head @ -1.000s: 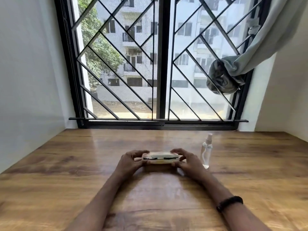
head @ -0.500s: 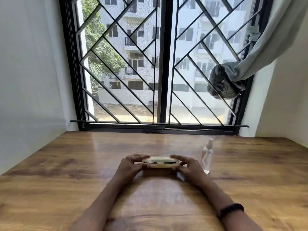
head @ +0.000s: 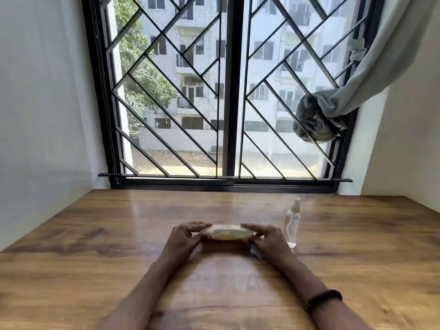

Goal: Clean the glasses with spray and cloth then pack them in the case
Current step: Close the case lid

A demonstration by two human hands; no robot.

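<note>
Left hand [head: 184, 236]: grips the case's left end.
Right hand [head: 266, 239]: grips its right end.
Glasses case [head: 226, 235]: apparently shut.
Risk: an elbow toppling the nearby spray bottle [head: 292, 225].

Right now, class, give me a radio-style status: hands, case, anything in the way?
Left hand and right hand: each has a grip on one end of the case. Case looks shut, resting on the table. Spray bottle upright to its right, apart.

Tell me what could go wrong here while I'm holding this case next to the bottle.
The spray bottle stands upright just beyond your right hand, so a sideways move could tip it. Both hands grip only the ends of the case, left hand included, so it might slip onto the table.
</note>
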